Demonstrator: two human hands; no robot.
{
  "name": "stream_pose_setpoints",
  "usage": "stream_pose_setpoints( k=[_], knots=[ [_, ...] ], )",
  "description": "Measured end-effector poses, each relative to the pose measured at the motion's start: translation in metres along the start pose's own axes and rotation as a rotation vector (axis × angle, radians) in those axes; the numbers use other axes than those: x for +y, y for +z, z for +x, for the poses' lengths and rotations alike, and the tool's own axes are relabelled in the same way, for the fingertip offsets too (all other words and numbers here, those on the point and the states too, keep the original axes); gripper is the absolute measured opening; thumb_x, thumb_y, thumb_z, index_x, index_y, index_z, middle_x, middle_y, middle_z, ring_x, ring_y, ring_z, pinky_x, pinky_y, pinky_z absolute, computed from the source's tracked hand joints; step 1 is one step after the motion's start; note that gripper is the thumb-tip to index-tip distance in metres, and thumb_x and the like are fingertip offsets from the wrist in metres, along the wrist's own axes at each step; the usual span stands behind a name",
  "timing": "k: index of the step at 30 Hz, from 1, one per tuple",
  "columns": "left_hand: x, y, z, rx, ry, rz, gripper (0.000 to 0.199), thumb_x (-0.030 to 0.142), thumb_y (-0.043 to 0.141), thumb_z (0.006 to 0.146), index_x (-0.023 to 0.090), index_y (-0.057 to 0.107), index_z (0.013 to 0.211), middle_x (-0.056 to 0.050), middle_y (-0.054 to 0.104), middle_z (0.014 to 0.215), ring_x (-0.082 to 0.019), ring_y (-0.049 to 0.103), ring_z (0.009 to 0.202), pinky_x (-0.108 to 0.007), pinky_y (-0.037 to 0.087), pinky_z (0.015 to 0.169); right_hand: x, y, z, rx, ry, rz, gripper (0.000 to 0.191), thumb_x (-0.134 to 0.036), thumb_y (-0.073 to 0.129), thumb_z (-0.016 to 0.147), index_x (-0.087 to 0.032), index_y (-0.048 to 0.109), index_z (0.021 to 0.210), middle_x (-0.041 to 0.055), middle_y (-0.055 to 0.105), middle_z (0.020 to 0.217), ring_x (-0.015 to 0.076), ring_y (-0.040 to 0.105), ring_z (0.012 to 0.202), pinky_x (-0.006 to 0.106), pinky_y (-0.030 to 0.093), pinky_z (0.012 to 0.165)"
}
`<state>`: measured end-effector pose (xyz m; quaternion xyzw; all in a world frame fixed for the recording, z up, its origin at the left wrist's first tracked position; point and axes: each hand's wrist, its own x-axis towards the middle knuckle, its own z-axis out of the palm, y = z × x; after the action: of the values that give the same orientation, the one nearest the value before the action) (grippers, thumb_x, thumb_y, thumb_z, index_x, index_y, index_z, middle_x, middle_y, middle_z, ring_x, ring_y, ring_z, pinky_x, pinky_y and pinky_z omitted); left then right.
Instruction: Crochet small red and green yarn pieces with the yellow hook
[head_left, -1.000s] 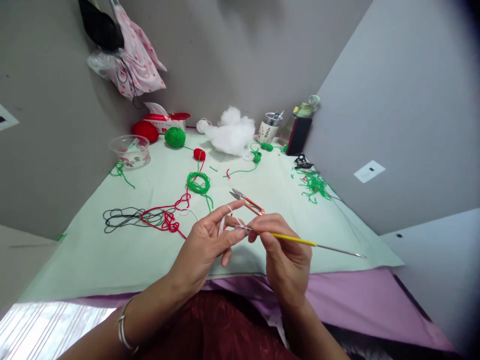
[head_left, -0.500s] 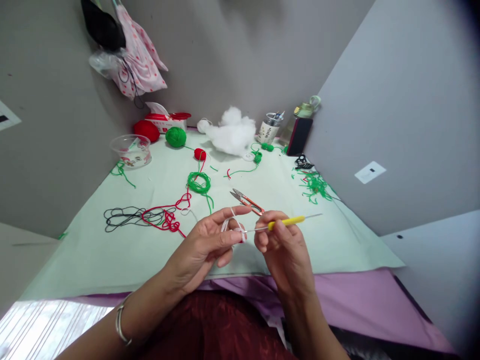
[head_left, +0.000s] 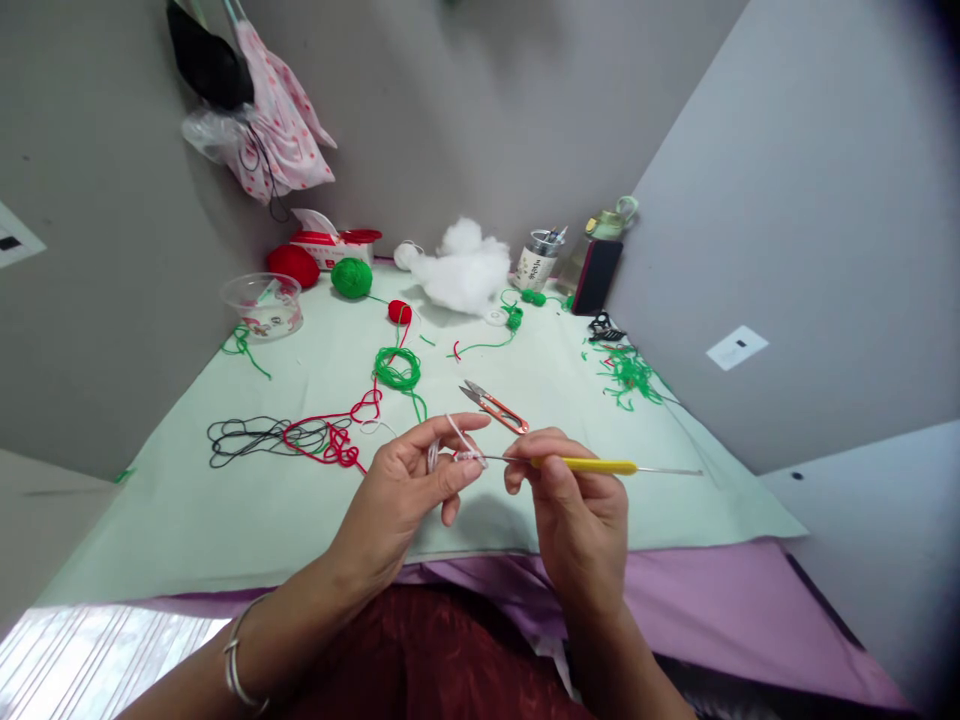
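My left hand [head_left: 409, 480] pinches a small white and pinkish crochet piece [head_left: 470, 457] between thumb and fingers, with white yarn looped over its raised index finger. In my right hand [head_left: 574, 490] is a crochet hook with a yellow handle [head_left: 592, 465], held nearly level. The hook's thin metal tip reaches the piece at my left fingertips; whether it passes through a stitch is too small to tell. Just beyond my hands, orange-handled thread snips [head_left: 495, 407] lie on the pale green cloth [head_left: 300, 530].
Red yarn [head_left: 341, 447] and black cord [head_left: 240, 440] lie tangled on the left, near a green coil [head_left: 397, 369]. White stuffing [head_left: 465, 270], yarn balls, a clear tub [head_left: 262, 305] and a pen cup [head_left: 537, 262] stand behind. Green scraps [head_left: 630, 375] lie right.
The yellow hook has turned flatter, and more of its rear end shows to the right. My left fingertips and the white piece have shifted slightly left.
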<state>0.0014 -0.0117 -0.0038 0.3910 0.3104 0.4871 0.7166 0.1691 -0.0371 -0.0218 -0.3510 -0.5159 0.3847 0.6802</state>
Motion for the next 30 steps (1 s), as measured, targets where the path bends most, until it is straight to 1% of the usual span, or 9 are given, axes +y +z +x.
stream_pose_setpoints(
  k=[4,6,11,14,17,20,22,26,30],
  knots=[
    [-0.001,-0.001,-0.001,0.003,-0.003,0.031,0.03,0.032,0.091,0.081,0.03,0.085,0.111,0.001,0.062,0.086,-0.004,0.052,0.058,-0.014,0.043,0.047,-0.001,-0.001,0.0,0.0,-0.026,-0.012,0.02,-0.027,0.062,0.106,-0.026,0.081,0.101,0.0016,0.073,0.091,0.0124,0.066,0.073,0.029,0.052,0.069],
    [-0.002,-0.002,-0.001,0.007,-0.005,0.056,0.029,0.033,0.091,0.082,0.031,0.085,0.11,0.002,0.062,0.086,-0.004,0.052,0.058,-0.014,0.042,0.048,-0.002,0.001,-0.001,0.008,-0.051,-0.036,0.021,-0.024,0.059,0.106,-0.026,0.08,0.102,0.0013,0.072,0.09,0.0131,0.065,0.074,0.03,0.052,0.07],
    [-0.003,-0.002,-0.001,0.013,0.003,0.088,0.025,0.034,0.09,0.083,0.031,0.085,0.108,0.003,0.061,0.085,-0.002,0.051,0.055,-0.015,0.04,0.049,-0.007,0.004,-0.007,-0.021,-0.243,-0.281,0.024,-0.016,0.057,0.105,-0.026,0.079,0.11,0.0023,0.073,0.093,0.0159,0.066,0.082,0.033,0.053,0.076],
    [-0.002,-0.001,0.0,0.046,0.021,0.074,0.024,0.033,0.09,0.082,0.032,0.086,0.106,0.003,0.061,0.086,-0.002,0.051,0.054,-0.015,0.04,0.049,-0.006,0.005,-0.008,-0.019,-0.265,-0.29,0.025,-0.016,0.056,0.105,-0.027,0.078,0.109,0.0023,0.073,0.092,0.0172,0.067,0.081,0.035,0.054,0.075],
    [0.0,-0.002,-0.001,0.071,0.019,0.085,0.025,0.03,0.091,0.081,0.031,0.086,0.106,0.004,0.06,0.083,-0.002,0.051,0.054,-0.016,0.039,0.049,-0.002,0.006,-0.006,0.05,-0.242,-0.234,0.024,-0.019,0.055,0.106,-0.027,0.078,0.104,0.0017,0.072,0.086,0.0181,0.065,0.076,0.036,0.052,0.072],
    [-0.001,-0.002,-0.003,0.039,0.0,0.093,0.024,0.027,0.09,0.082,0.03,0.086,0.106,0.004,0.059,0.082,-0.001,0.048,0.053,-0.016,0.038,0.049,0.0,0.006,-0.004,0.198,-0.32,-0.321,0.024,-0.017,0.056,0.105,-0.027,0.079,0.104,0.0024,0.071,0.084,0.0207,0.066,0.081,0.04,0.053,0.078],
    [-0.002,-0.001,-0.003,0.002,-0.042,0.064,0.027,0.027,0.09,0.082,0.03,0.086,0.108,0.004,0.058,0.084,-0.001,0.045,0.051,-0.015,0.036,0.048,0.0,0.005,-0.004,0.243,-0.352,-0.345,0.024,-0.018,0.057,0.105,-0.027,0.078,0.105,0.0029,0.071,0.084,0.0218,0.067,0.083,0.042,0.053,0.08],
    [0.0,0.003,-0.002,-0.017,-0.12,-0.026,0.034,0.029,0.09,0.081,0.029,0.085,0.115,0.003,0.057,0.087,-0.001,0.042,0.052,-0.015,0.036,0.045,-0.003,0.005,-0.007,0.139,-0.297,-0.269,0.024,-0.02,0.055,0.106,-0.028,0.078,0.106,0.003,0.073,0.089,0.0204,0.067,0.079,0.039,0.054,0.072],
    [0.002,0.005,-0.001,0.001,-0.11,-0.053,0.036,0.029,0.092,0.079,0.025,0.084,0.115,0.002,0.057,0.086,-0.003,0.043,0.056,-0.014,0.038,0.045,-0.006,0.007,-0.011,0.072,-0.286,-0.25,0.026,-0.017,0.053,0.107,-0.027,0.078,0.106,0.0029,0.075,0.091,0.0199,0.069,0.082,0.037,0.054,0.072]
  ],
)
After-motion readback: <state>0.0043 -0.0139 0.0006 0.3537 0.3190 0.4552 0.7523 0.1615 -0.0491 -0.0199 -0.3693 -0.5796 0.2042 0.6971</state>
